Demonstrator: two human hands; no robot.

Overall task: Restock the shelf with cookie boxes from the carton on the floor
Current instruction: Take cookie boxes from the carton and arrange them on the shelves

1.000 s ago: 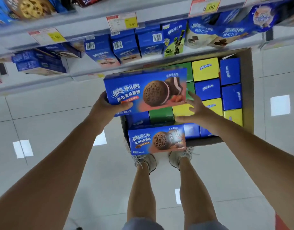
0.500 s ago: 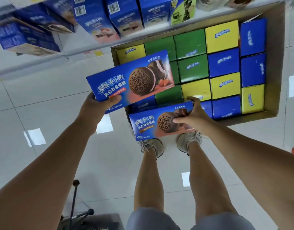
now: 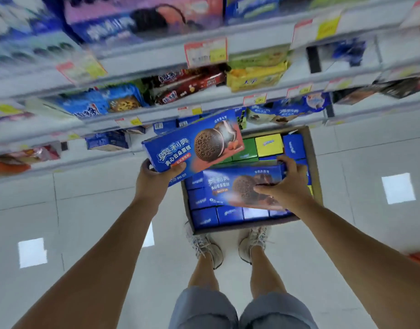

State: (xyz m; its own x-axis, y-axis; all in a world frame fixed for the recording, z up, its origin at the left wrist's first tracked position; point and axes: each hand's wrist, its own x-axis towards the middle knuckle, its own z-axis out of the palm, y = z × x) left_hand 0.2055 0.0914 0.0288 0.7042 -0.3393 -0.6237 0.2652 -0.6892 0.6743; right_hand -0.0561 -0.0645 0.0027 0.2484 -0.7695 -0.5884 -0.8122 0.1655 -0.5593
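Bright, even light left square glare patches on the floor; motion blur smeared the shelves, edges bowed.

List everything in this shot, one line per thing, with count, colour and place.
upper cookie box: one, blue with a salmon corner, raised in front of the shelves
lower cookie box: one, blue, just over the carton
carton: one, brown, on the floor below the shelves
packed boxes: many, blue, green and yellow, upright in the carton
shelves: several tiers, pale grey, across the top
shelf goods: many, mixed colours, blurred
price tags: several, red and yellow, on shelf edges
floor: one, pale tiles, underfoot
shoes: two, off-white, at the carton's near edge
left hand: grips the upper cookie box's end
right hand: grips the lower cookie box's end
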